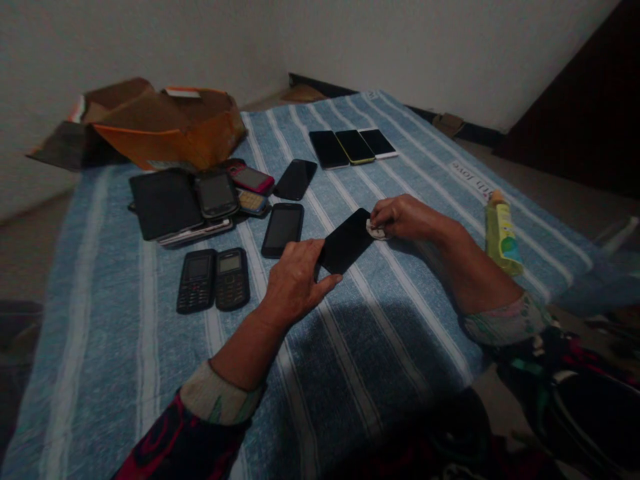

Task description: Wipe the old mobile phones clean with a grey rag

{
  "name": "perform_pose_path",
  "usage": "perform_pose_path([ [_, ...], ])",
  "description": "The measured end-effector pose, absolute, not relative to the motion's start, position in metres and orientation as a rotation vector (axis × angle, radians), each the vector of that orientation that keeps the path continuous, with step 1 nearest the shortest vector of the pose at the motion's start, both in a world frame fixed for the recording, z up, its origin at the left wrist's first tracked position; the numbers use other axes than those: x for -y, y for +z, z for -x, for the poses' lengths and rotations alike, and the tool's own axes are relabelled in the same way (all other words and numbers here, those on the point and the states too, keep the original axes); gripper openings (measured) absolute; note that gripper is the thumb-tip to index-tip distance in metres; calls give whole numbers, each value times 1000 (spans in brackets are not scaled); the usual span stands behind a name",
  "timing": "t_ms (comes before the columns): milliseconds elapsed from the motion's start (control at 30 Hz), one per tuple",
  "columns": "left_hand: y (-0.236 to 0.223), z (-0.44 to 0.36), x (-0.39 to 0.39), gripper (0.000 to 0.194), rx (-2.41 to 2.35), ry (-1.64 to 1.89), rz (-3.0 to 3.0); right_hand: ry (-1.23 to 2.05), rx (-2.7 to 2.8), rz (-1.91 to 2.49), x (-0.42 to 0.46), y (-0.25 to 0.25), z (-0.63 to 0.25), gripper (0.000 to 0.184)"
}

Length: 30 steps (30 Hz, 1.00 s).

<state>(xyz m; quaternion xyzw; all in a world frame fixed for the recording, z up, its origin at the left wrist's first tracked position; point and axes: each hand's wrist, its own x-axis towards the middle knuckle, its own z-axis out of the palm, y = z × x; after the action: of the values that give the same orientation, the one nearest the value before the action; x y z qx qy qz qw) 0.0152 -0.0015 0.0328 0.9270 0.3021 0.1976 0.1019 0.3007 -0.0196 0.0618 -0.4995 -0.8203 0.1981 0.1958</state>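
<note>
A black smartphone (347, 241) lies slanted on the striped cloth, its dark screen facing up. My left hand (296, 277) grips its near left end between the thumb and fingers. At the phone's far right end, my right hand (393, 217) pinches a small whitish cloth pad (376, 230), which touches the edge there. Just left of the held phone is another dark smartphone (283, 230), with a black one (296, 179) behind it. Two black keypad phones (197, 281) rest side by side to the left of my left hand.
A torn orange-brown cardboard box (175, 127) stands at the back left, a pile of phones and a black flat case (166, 203) before it. Three smartphones (355, 147) lie in a row at the back. A yellow-green bottle (501, 233) lies right on the blue striped tablecloth (110, 320).
</note>
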Motion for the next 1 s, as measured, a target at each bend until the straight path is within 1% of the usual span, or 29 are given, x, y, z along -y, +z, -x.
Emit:
perform_pose_path([
  [67, 32, -15, 1, 55, -894, 586, -2732, 617, 2325, 1360, 23, 66, -293, 15],
  [167, 31, -15, 1, 56, -898, 596, -2730, 695, 2372, 1268, 27, 69, -276, 20],
  [333, 31, -13, 0, 57, -862, 604, -2718, 607, 2458, 1019, 31, 65, -244, 26],
  [467, 32, -13, -2, 65, -799, 635, -2698, 572, 2467, 870, 31, 58, -225, 22],
  [533, 32, -13, -2, 65, -802, 637, -2687, 563, 2458, 829, 30, 55, -217, 17],
  [600, 32, -13, -2, 61, -811, 630, -2679, 552, 2452, 803, 29, 53, -211, 14],
  [733, 32, -13, -1, 58, -836, 620, -2667, 513, 2466, 810, 23, 50, -203, 15],
  [900, 35, -15, 1, 66, -938, 600, -2639, 433, 2506, 877, 14, 49, -201, 12],
  [1000, 34, -16, 1, 71, -964, 602, -2630, 402, 2517, 922, 9, 49, -204, 15],
])
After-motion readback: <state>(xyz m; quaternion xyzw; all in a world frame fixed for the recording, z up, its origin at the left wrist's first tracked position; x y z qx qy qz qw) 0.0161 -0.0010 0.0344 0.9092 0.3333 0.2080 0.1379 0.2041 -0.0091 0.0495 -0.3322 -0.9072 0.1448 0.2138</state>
